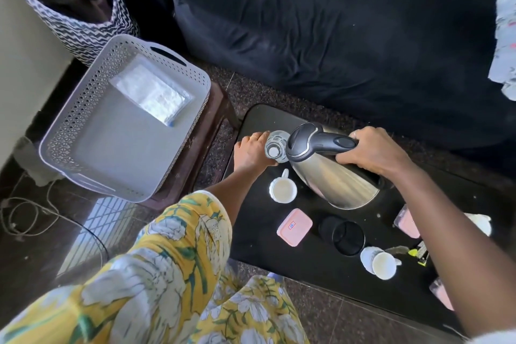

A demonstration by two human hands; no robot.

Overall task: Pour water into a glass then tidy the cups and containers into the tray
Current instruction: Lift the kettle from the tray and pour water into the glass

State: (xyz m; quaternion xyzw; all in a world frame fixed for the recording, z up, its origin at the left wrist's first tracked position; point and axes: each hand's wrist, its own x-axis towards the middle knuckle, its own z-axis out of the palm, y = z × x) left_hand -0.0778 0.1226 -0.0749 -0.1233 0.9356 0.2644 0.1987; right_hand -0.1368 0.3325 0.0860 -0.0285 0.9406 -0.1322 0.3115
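Tilting steel kettle (332, 176), right hand (371, 151) clenched on black handle, spout over clear glass (275, 146); left hand (251, 152) grasping glass on black table (279, 260); grey tray (122, 120) alongside.

A black bench (259, 234) carries a glass (275, 148), two white cups (282, 190), a black cup (344, 236) and a pink container (293, 227)

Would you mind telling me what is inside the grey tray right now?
The grey tray holds only a clear plastic packet lying in its far corner; the rest of its floor is bare. No cups or containers are in it. What lies under the packet cannot be seen.
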